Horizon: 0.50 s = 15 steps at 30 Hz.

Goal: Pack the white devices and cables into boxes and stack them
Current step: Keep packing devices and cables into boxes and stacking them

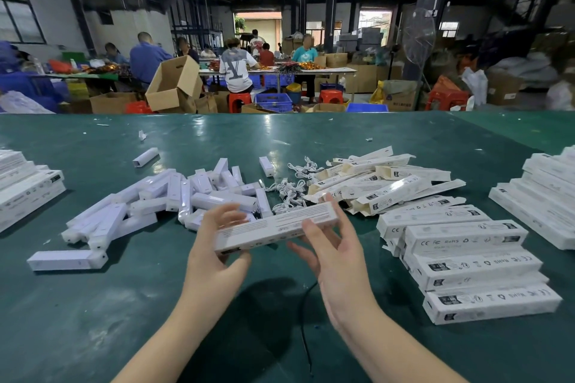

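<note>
Currently, a long white cardboard box (273,225) is gripped by the left hand (214,258) and right hand (336,258) above the near edge of the green counter (93,320).

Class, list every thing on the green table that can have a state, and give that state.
held box, off the table, between both hands
left hand, grips box's left end
right hand, pinches box's right half
devices, loose, unpacked, piled
cables, loose, tangled
empty boxes, end flaps open, jumbled
packed boxes, closed, stacked
</note>
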Motion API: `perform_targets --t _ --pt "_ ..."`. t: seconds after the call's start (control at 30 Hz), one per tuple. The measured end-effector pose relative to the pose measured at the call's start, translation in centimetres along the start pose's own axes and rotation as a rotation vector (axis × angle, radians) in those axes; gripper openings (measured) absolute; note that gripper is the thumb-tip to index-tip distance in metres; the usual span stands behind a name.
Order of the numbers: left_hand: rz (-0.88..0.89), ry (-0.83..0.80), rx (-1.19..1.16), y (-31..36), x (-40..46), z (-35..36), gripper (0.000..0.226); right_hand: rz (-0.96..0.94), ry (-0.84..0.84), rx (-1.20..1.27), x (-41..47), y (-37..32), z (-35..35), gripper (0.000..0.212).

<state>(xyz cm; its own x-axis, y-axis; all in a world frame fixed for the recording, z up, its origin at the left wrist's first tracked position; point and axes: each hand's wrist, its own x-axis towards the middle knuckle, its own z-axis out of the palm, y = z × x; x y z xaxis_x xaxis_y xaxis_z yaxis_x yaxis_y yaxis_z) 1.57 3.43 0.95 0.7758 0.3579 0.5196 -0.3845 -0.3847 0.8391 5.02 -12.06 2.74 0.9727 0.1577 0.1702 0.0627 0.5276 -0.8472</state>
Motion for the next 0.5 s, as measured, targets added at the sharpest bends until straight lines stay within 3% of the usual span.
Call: perform_targets --t 0.07,0.13,0.23,0.33,0.5 --pt "0.046 -0.071 0.019 0.2 -0.2 0.3 0.051 0.070 -0.008 0.148 0.0 -0.2 0.2 0.071" --pt "0.063 -0.168 0.013 0.6 -0.7 0.7 0.041 0.166 -0.042 0.182 -0.4 -0.1 0.8 0.067" --pt "0.163 -0.287 0.100 0.5 -1.3 1.1 0.058 0.266 -0.094 0.105 -1.1 0.6 1.4 0.044" --pt "0.227 -0.216 0.203 -0.7 -1.1 1.3 0.076 0.283 0.080 0.117 -1.5 0.5 1.5 0.021" --pt "0.106 -0.125 0.220 -1.9 -0.1 0.2 0.078 0.271 0.304 0.398 -1.0 -1.3 0.9 0.034"
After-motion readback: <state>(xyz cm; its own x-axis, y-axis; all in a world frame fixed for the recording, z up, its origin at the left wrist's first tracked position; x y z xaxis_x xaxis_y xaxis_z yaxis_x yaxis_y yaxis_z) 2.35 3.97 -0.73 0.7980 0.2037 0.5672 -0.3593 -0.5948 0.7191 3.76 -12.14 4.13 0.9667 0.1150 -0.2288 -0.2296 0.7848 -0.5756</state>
